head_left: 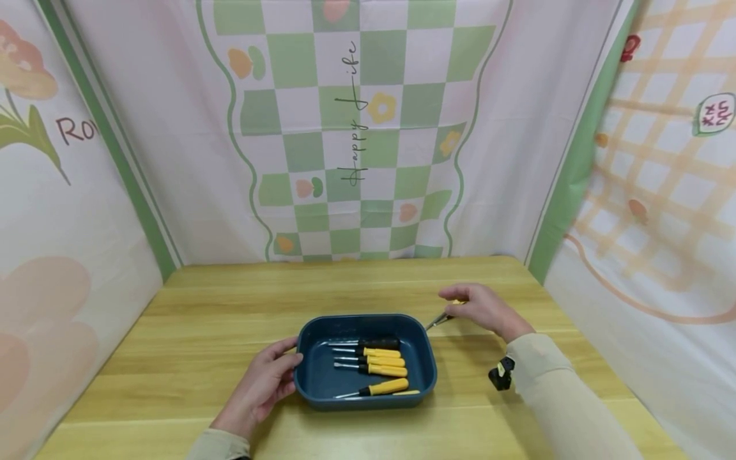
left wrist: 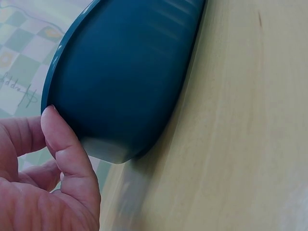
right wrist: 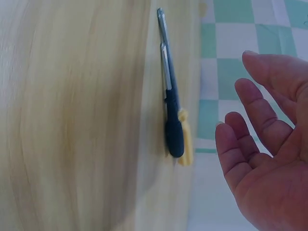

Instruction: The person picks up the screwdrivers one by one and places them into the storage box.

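My left hand [head_left: 267, 377] holds the left end of a dark blue rectangular box [head_left: 368, 404], its thumb at the rim; the left wrist view shows the box's outer wall [left wrist: 125, 82] beside the fingers. Inside lie several yellow-handled screwdrivers [head_left: 388, 370] and a black-handled one [head_left: 379, 344], shafts pointing left. Right of the box, my right hand [head_left: 483, 310] hovers over tools on the table, fingers apart and loosely bent. The right wrist view shows these as a black-handled tool [right wrist: 174, 137] with a metal shaft and a yellow handle [right wrist: 186, 144] alongside, both apart from the hand.
The wooden table [head_left: 230, 294] carries the box near its front middle. A patterned curtain [head_left: 379, 128] hangs behind the far edge, with more printed cloth at left [head_left: 69, 255] and right [head_left: 650, 191]. A small black device [head_left: 501, 375] sits at my right wrist.
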The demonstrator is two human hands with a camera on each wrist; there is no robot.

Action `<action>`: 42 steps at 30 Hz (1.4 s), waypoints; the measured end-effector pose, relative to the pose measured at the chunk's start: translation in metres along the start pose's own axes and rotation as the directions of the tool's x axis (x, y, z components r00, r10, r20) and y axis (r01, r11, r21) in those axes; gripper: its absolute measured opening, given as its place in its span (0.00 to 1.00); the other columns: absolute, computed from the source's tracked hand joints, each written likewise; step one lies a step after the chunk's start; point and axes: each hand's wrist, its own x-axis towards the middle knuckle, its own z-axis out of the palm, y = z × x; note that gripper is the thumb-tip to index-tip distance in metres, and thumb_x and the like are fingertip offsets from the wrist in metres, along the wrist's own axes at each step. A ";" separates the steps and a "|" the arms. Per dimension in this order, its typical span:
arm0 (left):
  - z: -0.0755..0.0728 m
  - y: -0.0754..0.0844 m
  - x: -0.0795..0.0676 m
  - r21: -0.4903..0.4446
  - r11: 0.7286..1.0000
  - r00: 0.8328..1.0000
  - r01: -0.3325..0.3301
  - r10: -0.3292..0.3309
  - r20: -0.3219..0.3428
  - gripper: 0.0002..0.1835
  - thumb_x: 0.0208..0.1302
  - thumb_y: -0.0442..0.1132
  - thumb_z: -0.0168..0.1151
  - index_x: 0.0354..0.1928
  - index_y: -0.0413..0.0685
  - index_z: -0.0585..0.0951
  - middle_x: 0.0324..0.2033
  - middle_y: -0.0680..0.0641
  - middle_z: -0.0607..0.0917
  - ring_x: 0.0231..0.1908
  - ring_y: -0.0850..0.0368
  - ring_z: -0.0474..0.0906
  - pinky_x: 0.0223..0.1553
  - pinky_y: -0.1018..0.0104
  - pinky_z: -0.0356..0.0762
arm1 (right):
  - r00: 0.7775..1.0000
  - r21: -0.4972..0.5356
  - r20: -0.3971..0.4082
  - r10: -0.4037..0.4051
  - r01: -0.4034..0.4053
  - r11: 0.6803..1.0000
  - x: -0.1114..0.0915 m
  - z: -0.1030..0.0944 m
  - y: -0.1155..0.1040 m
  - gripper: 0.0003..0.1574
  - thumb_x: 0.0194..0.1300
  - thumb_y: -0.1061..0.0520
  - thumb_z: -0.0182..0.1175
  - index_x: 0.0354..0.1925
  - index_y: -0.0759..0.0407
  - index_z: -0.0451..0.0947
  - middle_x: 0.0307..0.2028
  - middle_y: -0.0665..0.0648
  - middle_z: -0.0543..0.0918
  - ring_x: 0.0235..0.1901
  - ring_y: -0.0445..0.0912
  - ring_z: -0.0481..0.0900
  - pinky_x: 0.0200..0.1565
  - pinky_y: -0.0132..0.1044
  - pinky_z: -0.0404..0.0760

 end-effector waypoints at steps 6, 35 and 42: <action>0.000 0.000 0.001 -0.004 1.000 1.000 0.000 0.000 0.000 0.28 0.73 0.36 0.61 0.73 0.44 0.73 0.34 0.49 0.76 0.25 0.62 0.73 0.25 0.73 0.78 | 1.000 -0.015 0.002 0.011 -0.011 1.000 0.001 -0.001 0.010 0.25 0.72 0.58 0.64 0.63 0.66 0.79 0.61 0.67 0.82 0.62 0.65 0.78 0.63 0.60 0.77; 0.003 0.001 0.003 -0.003 1.000 1.000 -0.005 0.005 0.000 0.28 0.73 0.36 0.61 0.73 0.42 0.72 0.32 0.51 0.76 0.24 0.63 0.73 0.25 0.73 0.78 | 0.997 -0.098 0.021 0.070 -0.067 0.993 0.007 -0.002 0.038 0.20 0.70 0.63 0.64 0.59 0.67 0.82 0.55 0.67 0.85 0.60 0.65 0.79 0.63 0.63 0.75; 0.003 0.001 0.004 -0.002 1.000 1.000 -0.001 0.001 -0.010 0.28 0.72 0.36 0.61 0.73 0.42 0.73 0.32 0.50 0.76 0.24 0.62 0.72 0.25 0.73 0.78 | 0.999 -0.133 0.026 0.042 -0.038 0.990 0.009 -0.001 0.041 0.20 0.69 0.63 0.65 0.57 0.68 0.83 0.54 0.67 0.86 0.59 0.65 0.79 0.63 0.64 0.75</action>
